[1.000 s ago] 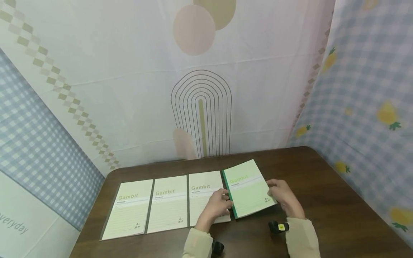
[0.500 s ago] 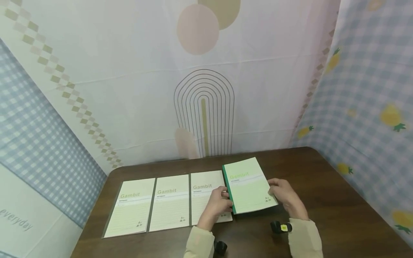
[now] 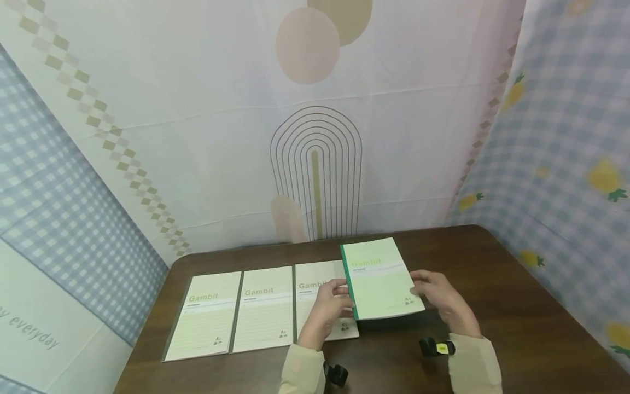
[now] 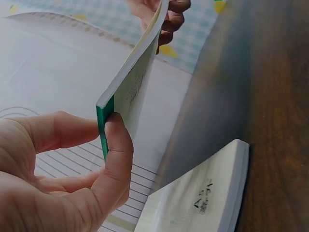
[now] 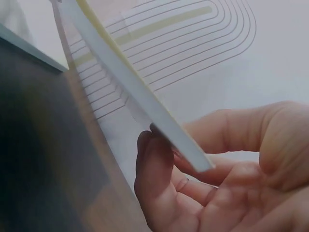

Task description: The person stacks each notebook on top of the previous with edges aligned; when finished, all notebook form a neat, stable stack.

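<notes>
A pale green notebook (image 3: 381, 287) with a green spine is held up off the table between both hands. My left hand (image 3: 327, 309) pinches its spine edge, thumb on one side and fingers on the other, as the left wrist view shows at the green spine (image 4: 102, 128). On the opposite edge, my right hand (image 3: 440, 295) grips the notebook between thumb and fingers; in the right wrist view its page edge (image 5: 145, 101) runs into the grasp. Beneath and left of the held one lies another notebook (image 3: 310, 273), partly covered by my left hand.
Two more notebooks, one at the far left (image 3: 206, 306) and one beside it (image 3: 266, 312), lie in a row on the dark wooden table (image 3: 472, 262). A patterned cloth (image 3: 221, 164) hangs along the table's back edge. Checked cloth (image 3: 556, 137) hangs at the right.
Both hands have raised the green-spined notebook off the table and turned it a little straighter. The grip of each hand stays the same. The head view has shifted slightly.
</notes>
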Demonstrator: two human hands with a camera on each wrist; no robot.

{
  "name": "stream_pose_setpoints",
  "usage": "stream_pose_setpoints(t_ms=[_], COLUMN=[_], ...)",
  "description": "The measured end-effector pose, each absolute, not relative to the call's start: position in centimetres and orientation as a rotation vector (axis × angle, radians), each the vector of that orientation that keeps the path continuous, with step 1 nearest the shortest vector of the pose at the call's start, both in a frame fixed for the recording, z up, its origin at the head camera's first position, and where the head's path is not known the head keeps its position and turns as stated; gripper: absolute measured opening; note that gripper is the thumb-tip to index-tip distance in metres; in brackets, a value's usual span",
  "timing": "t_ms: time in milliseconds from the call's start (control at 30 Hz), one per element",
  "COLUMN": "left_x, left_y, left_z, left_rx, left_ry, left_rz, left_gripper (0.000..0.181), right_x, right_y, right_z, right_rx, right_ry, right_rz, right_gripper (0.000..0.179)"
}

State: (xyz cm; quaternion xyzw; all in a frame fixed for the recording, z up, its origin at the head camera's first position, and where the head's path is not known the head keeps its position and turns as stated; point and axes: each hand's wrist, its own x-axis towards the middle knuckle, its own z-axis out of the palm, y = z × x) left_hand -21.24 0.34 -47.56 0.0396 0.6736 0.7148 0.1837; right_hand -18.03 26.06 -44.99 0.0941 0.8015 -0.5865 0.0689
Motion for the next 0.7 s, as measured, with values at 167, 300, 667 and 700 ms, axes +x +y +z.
stream_pose_setpoints(t_ms=[167,300,667,700], left_x=[-21.3,-21.4,-21.5,-21.5], left_y=[-0.4,-0.8,-2.0,-2.2], left_z=[-47.2,-46.9,-46.1,-46.0], left_rx=[0.123,0.126,0.136,0.138], left_ry=[1.903,1.894,1.876,1.877], left_rz=[2.019,2.027,2.031,2.029], left_gripper=[0.056,0.056,0.059,0.06], right_x=[-18.2,-18.1,-17.8,-17.9], right_y=[26.1,26.0,25.7,25.7], right_z=[-45.1,-44.9,-44.4,-44.4], right_rx=[0.246,0.218,0.096,0.085], right_ry=[2.378,2.329,2.154,2.141], right_rz=[-1.803,-1.852,-2.019,-2.029], right_gripper=[0.047,0.049,0.055,0.055])
